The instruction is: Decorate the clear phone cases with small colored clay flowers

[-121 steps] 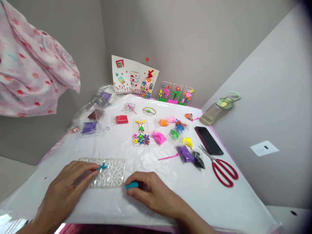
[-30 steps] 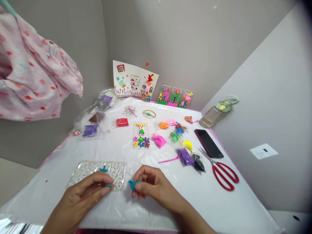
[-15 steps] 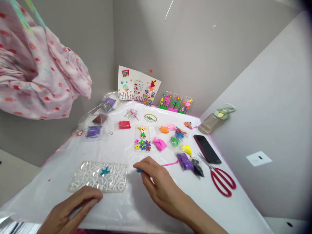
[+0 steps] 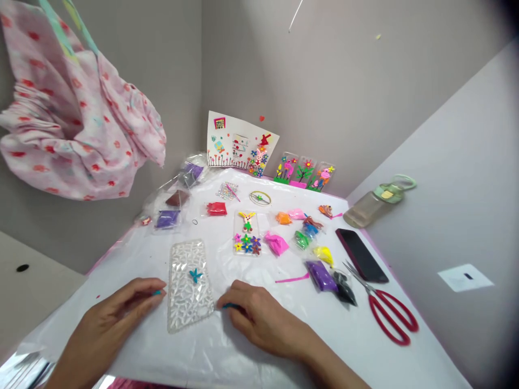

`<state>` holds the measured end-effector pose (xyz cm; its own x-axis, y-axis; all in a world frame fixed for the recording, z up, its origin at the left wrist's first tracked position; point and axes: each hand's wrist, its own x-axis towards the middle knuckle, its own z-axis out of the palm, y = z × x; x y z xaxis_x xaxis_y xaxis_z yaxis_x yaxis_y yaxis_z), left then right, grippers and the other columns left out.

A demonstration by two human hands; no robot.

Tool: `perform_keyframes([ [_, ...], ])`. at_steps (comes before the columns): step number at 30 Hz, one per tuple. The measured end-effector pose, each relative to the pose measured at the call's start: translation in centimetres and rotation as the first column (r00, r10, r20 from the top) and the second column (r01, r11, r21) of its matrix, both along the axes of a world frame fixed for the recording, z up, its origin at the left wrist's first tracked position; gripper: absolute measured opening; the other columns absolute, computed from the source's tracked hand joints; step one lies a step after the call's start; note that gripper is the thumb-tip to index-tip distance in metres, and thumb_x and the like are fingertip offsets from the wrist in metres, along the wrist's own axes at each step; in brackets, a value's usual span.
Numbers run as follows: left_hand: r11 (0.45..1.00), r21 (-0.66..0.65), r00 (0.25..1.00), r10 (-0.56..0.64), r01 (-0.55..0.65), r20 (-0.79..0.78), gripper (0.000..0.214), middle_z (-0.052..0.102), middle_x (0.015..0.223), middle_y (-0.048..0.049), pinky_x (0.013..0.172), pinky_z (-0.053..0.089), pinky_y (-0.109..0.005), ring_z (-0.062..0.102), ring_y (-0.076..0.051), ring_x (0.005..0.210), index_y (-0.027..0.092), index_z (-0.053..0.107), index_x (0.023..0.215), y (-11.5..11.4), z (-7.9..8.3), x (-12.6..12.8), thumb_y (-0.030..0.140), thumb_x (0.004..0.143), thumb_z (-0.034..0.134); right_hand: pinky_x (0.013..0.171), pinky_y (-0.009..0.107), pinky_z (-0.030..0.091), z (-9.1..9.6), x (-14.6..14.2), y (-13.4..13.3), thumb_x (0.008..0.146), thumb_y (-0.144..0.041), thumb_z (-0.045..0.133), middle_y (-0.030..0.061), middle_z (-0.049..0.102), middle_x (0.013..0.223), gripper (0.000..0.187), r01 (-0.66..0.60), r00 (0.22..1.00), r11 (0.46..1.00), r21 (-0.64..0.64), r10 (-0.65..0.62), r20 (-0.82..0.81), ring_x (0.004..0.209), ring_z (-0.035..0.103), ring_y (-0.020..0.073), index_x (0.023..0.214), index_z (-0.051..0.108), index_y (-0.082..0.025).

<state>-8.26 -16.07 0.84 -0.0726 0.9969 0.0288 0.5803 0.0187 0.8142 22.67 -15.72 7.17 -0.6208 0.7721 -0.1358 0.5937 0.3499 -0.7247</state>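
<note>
A clear, textured panel (image 4: 182, 316), which looks like a phone case, lies lengthwise between my hands. On it sits a teal five-petalled clay flower (image 4: 195, 275). My left hand (image 4: 117, 310) is beside the panel's left edge, thumb and forefinger pinched on a tiny teal clay piece (image 4: 157, 293). My right hand (image 4: 259, 313) rests low at the right edge, fingertips at the near right corner. A teal clay lump (image 4: 231, 306) shows partly under its curled fingers; the rest is hidden by the hand.
Beyond lies a clear case with a clay rabbit (image 4: 247, 222) and flowers. Bagged clay, including a purple pack (image 4: 321, 275) and a pink one (image 4: 276, 243), sits to the right. Red-handled scissors (image 4: 391, 319), a phone (image 4: 361, 255) and a bottle (image 4: 375, 202) are farther right.
The panel has turned from lying crosswise to lengthwise. A teal bit now shows in my left fingers, and my right hand has come to the panel's edge. The view has shifted slightly.
</note>
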Motion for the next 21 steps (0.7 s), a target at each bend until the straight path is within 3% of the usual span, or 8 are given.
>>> perform_keyframes([
  [5,0.992,0.038,0.985,-0.118,0.123,-0.124,0.045,0.065,0.065,0.0047,0.055,0.051,-0.016,0.064,-0.014,0.058,0.025,0.066,0.070,0.3,1.4,1.0,0.063,0.092,0.054,0.094,0.027,0.050,-0.9,0.2,0.9,0.093,-0.010,0.053,0.0052,0.072,0.115,0.034,0.074,0.991,0.995,-0.072,-0.081,-0.104,0.103,0.068,0.0173,0.117,0.075,-0.020],
  [8,0.990,0.106,0.990,-0.087,0.098,-0.108,0.051,0.057,0.057,0.0047,0.050,0.047,-0.017,0.056,-0.013,0.051,0.023,0.057,0.061,0.7,2.5,2.8,0.062,0.093,0.051,0.093,0.026,0.049,-1.2,0.3,0.8,0.092,-0.010,0.054,0.0046,0.073,0.113,0.035,0.078,0.986,0.993,-0.086,-0.089,-0.142,0.102,0.068,0.0166,0.116,0.076,-0.020],
  [11,0.986,0.135,0.995,-0.097,0.098,-0.015,0.041,0.070,0.071,0.0040,0.062,0.053,-0.016,0.067,-0.015,0.065,0.026,0.069,0.073,1.2,2.9,4.2,0.061,0.089,0.058,0.093,0.025,0.049,-1.3,0.4,0.6,0.091,-0.010,0.054,0.0042,0.074,0.114,0.034,0.088,0.981,0.992,-0.092,-0.103,-0.165,0.102,0.068,0.0160,0.116,0.076,-0.020],
  [15,0.994,0.061,0.989,-0.095,0.088,0.115,0.034,0.079,0.099,0.0021,0.084,0.056,-0.018,0.074,-0.020,0.094,0.030,0.076,0.094,1.5,2.1,4.6,0.061,0.084,0.068,0.092,0.024,0.049,-1.4,0.5,0.6,0.091,-0.009,0.055,0.0044,0.074,0.113,0.034,0.092,0.980,0.991,-0.094,-0.107,-0.169,0.100,0.068,0.0158,0.115,0.077,-0.020],
  [18,0.998,0.006,0.987,-0.055,0.054,0.150,0.039,0.079,0.102,0.0009,0.086,0.057,-0.021,0.075,-0.022,0.098,0.030,0.076,0.097,1.3,1.5,4.3,0.065,0.082,0.069,0.093,0.024,0.049,-1.3,0.4,0.6,0.091,-0.009,0.055,0.0044,0.074,0.113,0.034,0.092,0.979,0.991,-0.100,-0.108,-0.174,0.101,0.068,0.0159,0.115,0.077,-0.020],
  [21,0.998,0.031,0.993,-0.061,0.058,0.103,0.041,0.079,0.101,0.0007,0.085,0.057,-0.023,0.075,-0.022,0.095,0.030,0.077,0.095,1.3,1.5,4.2,0.067,0.083,0.068,0.090,0.024,0.048,-1.2,0.3,0.6,0.092,-0.010,0.055,0.0038,0.074,0.112,0.033,0.101,0.977,0.987,-0.125,-0.123,-0.177,0.098,0.067,0.0149,0.114,0.077,-0.020],
])
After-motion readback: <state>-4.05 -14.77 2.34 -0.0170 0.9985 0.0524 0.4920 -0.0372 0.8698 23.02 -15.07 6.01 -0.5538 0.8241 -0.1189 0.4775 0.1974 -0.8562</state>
